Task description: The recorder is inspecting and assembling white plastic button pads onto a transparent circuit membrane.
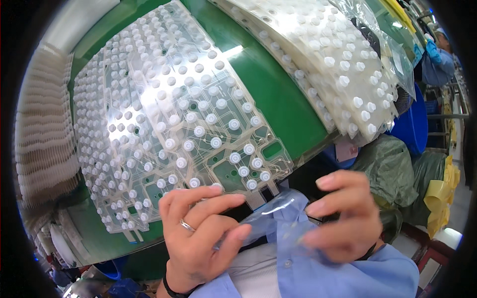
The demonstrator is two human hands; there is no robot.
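Here both hands, left (198,233) and right (343,218), pinch a clear plastic bag (268,218) beside the dome-studded membrane sheet (169,114).

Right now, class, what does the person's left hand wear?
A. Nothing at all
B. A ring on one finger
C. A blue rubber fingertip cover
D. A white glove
B: the left hand is bare except for a silver ring on one finger, as it rests at the edge of the clear membrane sheet.

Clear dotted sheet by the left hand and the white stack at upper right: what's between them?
Head view: a bare strip of green table separates the clear sheet from the white stack.
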